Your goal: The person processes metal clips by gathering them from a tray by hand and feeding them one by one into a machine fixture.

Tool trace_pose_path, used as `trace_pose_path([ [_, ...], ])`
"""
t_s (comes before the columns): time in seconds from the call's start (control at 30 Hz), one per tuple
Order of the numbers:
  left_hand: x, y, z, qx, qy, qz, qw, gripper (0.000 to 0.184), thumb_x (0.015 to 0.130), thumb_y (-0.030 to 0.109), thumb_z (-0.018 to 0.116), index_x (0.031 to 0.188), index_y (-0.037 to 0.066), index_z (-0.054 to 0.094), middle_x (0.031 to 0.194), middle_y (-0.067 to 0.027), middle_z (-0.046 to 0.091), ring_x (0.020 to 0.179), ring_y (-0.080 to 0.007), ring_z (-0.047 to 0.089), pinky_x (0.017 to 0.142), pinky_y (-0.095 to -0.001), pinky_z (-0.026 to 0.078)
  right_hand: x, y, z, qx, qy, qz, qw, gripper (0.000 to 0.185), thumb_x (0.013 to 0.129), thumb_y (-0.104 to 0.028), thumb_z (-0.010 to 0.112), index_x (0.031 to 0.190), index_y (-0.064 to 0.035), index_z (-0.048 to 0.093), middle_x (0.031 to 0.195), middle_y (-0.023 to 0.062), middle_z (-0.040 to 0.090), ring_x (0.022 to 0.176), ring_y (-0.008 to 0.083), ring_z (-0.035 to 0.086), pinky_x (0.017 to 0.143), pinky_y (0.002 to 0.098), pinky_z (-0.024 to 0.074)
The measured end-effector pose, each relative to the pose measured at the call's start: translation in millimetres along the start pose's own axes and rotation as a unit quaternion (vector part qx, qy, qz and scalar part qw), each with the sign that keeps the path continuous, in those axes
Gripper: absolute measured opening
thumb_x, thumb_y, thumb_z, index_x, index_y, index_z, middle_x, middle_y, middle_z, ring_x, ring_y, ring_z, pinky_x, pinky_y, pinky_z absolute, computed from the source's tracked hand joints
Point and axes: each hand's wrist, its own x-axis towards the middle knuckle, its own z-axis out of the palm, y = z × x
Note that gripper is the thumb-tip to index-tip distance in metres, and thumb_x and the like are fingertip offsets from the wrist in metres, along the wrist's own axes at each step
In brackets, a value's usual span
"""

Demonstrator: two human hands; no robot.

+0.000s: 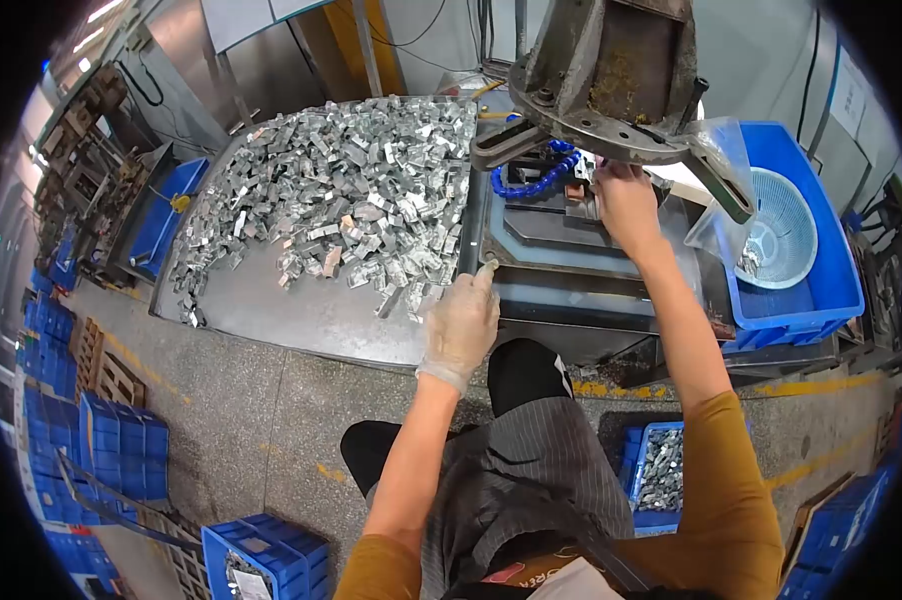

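Note:
My left hand, in a thin translucent glove, is at the left front corner of the machine bed. Its fingers are drawn together at the fingertips, and whatever they pinch is too small to name. Under the press head, my right hand reaches to the die area beside a copper-coloured block. Those fingers are curled and partly hidden, so what they grip cannot be made out. A blue coiled hose lies left of the right hand. To the left, a big heap of small silvery metal pieces covers much of the metal table.
A blue bin at the right holds a light blue basket with a few metal pieces. On the floor are a crate of metal pieces by my legs and another blue crate at lower left. Stacked blue crates stand further left.

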Motion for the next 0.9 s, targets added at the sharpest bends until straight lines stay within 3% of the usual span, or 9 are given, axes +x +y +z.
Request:
trace_pose_path([
  [0.17, 4, -5, 10, -0.186, 0.141, -0.034, 0.972, 0.034, 0.085, 0.011, 0.068, 0.119, 0.011, 0.062, 0.091, -0.01, 0.061, 0.076, -0.0262, 0.064, 0.067, -0.0399, 0.052, -34, -44, -45, 0.187, -0.037, -0.035, 0.981, 0.016, 0.081, -0.003, 0.065, 0.097, -0.001, 0.066, 0.092, 0.0155, 0.059, 0.089, 0.0349, 0.056, 0.079, 0.0441, 0.0461],
  [0.2, 3, -3, 14, -0.246, 0.106, -0.099, 0.958, 0.036, 0.089, 0.016, 0.068, 0.123, 0.008, 0.058, 0.096, -0.0059, 0.061, 0.078, -0.0179, 0.062, 0.068, -0.0337, 0.052, -44, -55, -49, 0.225, -0.035, -0.047, 0.973, 0.017, 0.08, -0.002, 0.066, 0.097, -0.0009, 0.066, 0.092, 0.0151, 0.059, 0.088, 0.0344, 0.056, 0.078, 0.0433, 0.0462],
  [0.3, 8, 26, 6, -0.589, -0.025, -0.339, 0.733, 0.039, 0.094, 0.025, 0.065, 0.127, 0.008, 0.053, 0.101, -0.0042, 0.061, 0.085, -0.0139, 0.06, 0.075, -0.0311, 0.051, -63, -85, -66, 0.32, -0.055, -0.081, 0.942, 0.021, 0.078, 0.001, 0.067, 0.099, -0.001, 0.065, 0.092, 0.0142, 0.058, 0.088, 0.0337, 0.056, 0.078, 0.0417, 0.0469],
  [0.37, 10, 35, 13, -0.704, -0.051, -0.36, 0.61, 0.043, 0.101, 0.043, 0.051, 0.125, 0.008, 0.052, 0.101, -0.0041, 0.059, 0.086, -0.014, 0.058, 0.074, -0.0285, 0.049, -72, -95, -77, 0.347, -0.1, -0.097, 0.928, 0.026, 0.081, 0.0, 0.069, 0.106, -0.0015, 0.065, 0.096, 0.0136, 0.059, 0.093, 0.032, 0.057, 0.081, 0.0388, 0.0478],
  [0.5, 7, 38, 29, -0.825, -0.084, -0.32, 0.458, 0.04, 0.104, 0.043, 0.044, 0.118, 0.008, 0.055, 0.096, -0.0035, 0.058, 0.084, -0.0142, 0.057, 0.072, -0.0301, 0.047, -80, -96, -80, 0.335, -0.145, -0.115, 0.924, 0.024, 0.079, -0.001, 0.07, 0.102, -0.001, 0.065, 0.099, 0.0126, 0.059, 0.095, 0.0318, 0.057, 0.082, 0.0393, 0.0483],
  [0.57, 8, 37, 37, -0.837, -0.093, -0.318, 0.435, 0.04, 0.103, 0.044, 0.045, 0.118, 0.009, 0.054, 0.093, -0.0023, 0.057, 0.083, -0.0137, 0.056, 0.071, -0.0299, 0.047, -85, -92, -75, 0.321, -0.16, -0.118, 0.926, 0.023, 0.079, -0.001, 0.07, 0.101, -0.0007, 0.064, 0.098, 0.0125, 0.059, 0.095, 0.0321, 0.057, 0.082, 0.0396, 0.0482],
  [0.73, 10, 45, 34, -0.777, -0.131, -0.355, 0.503, 0.038, 0.101, 0.046, 0.048, 0.121, 0.014, 0.054, 0.099, 0.0009, 0.06, 0.084, -0.0109, 0.056, 0.076, -0.0314, 0.047, -89, -85, -74, 0.351, -0.158, -0.113, 0.916, 0.02, 0.08, 0.003, 0.066, 0.099, 0.0004, 0.062, 0.099, 0.0135, 0.059, 0.095, 0.0333, 0.057, 0.082, 0.0399, 0.0474],
  [0.83, 2, 46, 23, -0.693, -0.17, -0.327, 0.62, 0.048, 0.104, 0.046, 0.04, 0.132, 0.01, 0.053, 0.098, 0.0004, 0.061, 0.085, -0.0077, 0.059, 0.063, -0.0255, 0.046, -80, -87, -83, 0.336, -0.124, -0.112, 0.927, 0.025, 0.079, 0.01, 0.06, 0.101, 0.0003, 0.063, 0.104, 0.013, 0.061, 0.095, 0.0323, 0.058, 0.083, 0.0396, 0.0477],
  [0.9, 0, 41, 21, -0.673, -0.218, -0.278, 0.649, 0.061, 0.103, 0.055, 0.035, 0.133, 0.005, 0.052, 0.093, -0.0019, 0.062, 0.066, -0.0086, 0.059, 0.049, -0.0205, 0.038, -78, -84, -85, 0.33, -0.131, -0.155, 0.922, 0.03, 0.075, 0.01, 0.061, 0.102, -0.0012, 0.065, 0.102, 0.0119, 0.062, 0.094, 0.0322, 0.058, 0.082, 0.0392, 0.0488],
])
